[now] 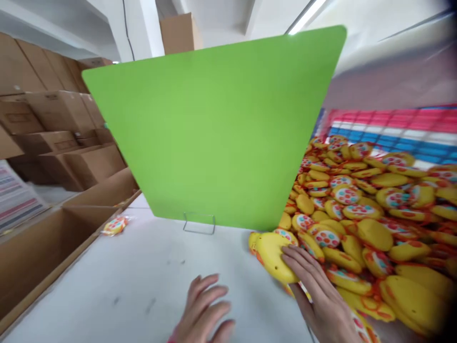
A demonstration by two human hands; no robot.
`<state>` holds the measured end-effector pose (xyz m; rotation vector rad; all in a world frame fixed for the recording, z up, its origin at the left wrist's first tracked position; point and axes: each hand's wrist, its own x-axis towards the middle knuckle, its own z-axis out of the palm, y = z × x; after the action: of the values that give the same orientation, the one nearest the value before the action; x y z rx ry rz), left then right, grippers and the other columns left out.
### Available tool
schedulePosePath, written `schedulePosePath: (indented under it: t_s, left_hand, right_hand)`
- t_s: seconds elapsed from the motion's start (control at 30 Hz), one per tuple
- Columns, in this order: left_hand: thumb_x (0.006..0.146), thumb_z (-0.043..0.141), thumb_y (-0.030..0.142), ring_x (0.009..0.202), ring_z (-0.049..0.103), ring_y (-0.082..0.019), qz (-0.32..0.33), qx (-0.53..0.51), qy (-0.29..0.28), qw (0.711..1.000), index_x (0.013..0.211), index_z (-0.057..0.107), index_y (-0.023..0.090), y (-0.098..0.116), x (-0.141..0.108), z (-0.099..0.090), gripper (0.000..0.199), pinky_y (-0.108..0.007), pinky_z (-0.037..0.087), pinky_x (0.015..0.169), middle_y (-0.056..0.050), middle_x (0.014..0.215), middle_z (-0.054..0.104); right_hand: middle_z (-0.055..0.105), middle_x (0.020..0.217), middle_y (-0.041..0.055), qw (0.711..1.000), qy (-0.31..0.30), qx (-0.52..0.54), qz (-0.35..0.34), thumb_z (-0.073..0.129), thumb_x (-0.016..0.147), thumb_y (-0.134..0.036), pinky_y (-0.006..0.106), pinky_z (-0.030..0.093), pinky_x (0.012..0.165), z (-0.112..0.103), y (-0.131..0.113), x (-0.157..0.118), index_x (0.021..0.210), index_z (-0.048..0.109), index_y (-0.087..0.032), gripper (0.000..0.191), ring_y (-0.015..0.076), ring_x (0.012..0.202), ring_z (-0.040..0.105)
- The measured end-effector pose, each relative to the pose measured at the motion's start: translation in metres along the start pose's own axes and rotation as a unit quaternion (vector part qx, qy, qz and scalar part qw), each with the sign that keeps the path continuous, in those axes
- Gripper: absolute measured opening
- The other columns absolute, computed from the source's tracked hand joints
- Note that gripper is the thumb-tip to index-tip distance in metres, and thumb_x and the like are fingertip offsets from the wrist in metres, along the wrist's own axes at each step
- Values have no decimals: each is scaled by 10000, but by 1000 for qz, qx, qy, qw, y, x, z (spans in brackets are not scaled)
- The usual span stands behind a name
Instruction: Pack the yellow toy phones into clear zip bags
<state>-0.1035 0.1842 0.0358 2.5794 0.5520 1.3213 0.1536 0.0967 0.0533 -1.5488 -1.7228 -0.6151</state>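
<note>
Left hand (205, 312), bare, was found at the lower middle above the table (143, 267), its fingers spread wide and half curled, with nothing held. Right hand (321, 300), bare: fingers were laid close together across the upper face of one yellow toy (273, 257), and the thumb was set beneath its near edge, so that the toy was held between them. Position of the toy was noted as the right side of the table, just beside the toy pile (374, 234). Plain back was turned up; the small rounded end was pointed to the far left, away from the palm, and the long axis was slanted from there toward the right hand. Step in hand was judged to be the handling of a single toy at the pile's edge; for the next move, a secure pinch and clearance from the pile were judged to be called for. Also entered: one green panel (214, 138), stood at the table's far side; one wire bracket (199, 232), at its foot; one wrapped toy (114, 226), at the table's left edge, beside one open carton (78, 233).
</note>
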Motion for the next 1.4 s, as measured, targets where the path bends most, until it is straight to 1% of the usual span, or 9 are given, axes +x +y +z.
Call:
schedulePosePath:
  t_s: [0.17,0.47,0.7,0.77,0.87,0.97,1.07,1.23,1.4]
  left_hand:
    - [912,484,298,1155,499,-257,32,-98,64,993,1161,540,151,42,40,-6,295,-416,495,928,-146,1142,590]
    - [876,546,193,1132,486,-219,-79,-209,66,972,891,635,228,52,15,-40,97,-353,477,922,-72,1072,598]
    - [887,475,234,1009,569,-219,-219,-154,66,961,813,581,205,-13,-13,-87,132,-337,451,867,-59,892,641]
    - [860,520,352,905,605,-228,-324,-102,103,935,792,588,195,-49,-27,-108,185,-322,466,784,-74,924,650]
    - [854,479,493,845,620,-244,-425,-96,102,894,677,580,192,-86,-43,-133,364,-294,459,702,-52,724,632]
    - [825,510,536,984,596,-260,-436,-153,48,886,702,628,189,-88,-47,-136,387,-290,456,778,-78,930,674]
    - [792,546,572,1045,578,-269,-470,-250,-8,847,974,662,198,-69,-46,-119,431,-323,450,862,-88,1068,671]
    - [836,439,621,835,640,-251,-523,-478,-102,698,1074,618,129,-35,-45,-81,575,-353,502,743,-126,928,692]
    - [845,469,580,857,627,-235,-503,-520,-123,679,1170,572,153,-11,-45,-69,547,-301,499,678,-99,940,679]
  right_hand:
    - [592,1265,57,999,-10,46,-26,432,914,-148,370,486,965,-2,-60,-3,1434,329,-267,543,222,1219,509]
    - [609,1254,94,992,-51,48,-104,454,902,-103,354,443,1018,-7,-110,-7,1337,472,-173,441,230,1266,460]
    - [629,1230,62,982,-66,169,60,537,871,-164,314,481,969,11,-150,-8,1251,539,-235,387,223,1173,556]
    - [661,1174,59,934,-93,263,224,584,857,-259,302,522,904,16,-163,-6,1194,577,-241,338,231,1073,622]
    - [715,1025,74,755,-109,455,460,609,833,-404,311,569,780,25,-184,2,1091,637,-203,328,238,919,677]
    - [731,923,80,572,-58,580,577,668,785,-425,305,580,668,34,-200,11,999,680,-167,336,216,782,690]
    - [731,892,65,504,-16,606,615,730,744,-377,279,573,619,41,-208,15,959,702,-172,299,188,725,684]
    - [730,911,81,492,8,614,617,727,741,-408,304,565,660,46,-214,13,973,703,-164,337,206,770,682]
    - [716,959,67,601,-19,552,578,699,749,-458,304,547,678,45,-218,6,1074,655,-188,425,203,794,653]
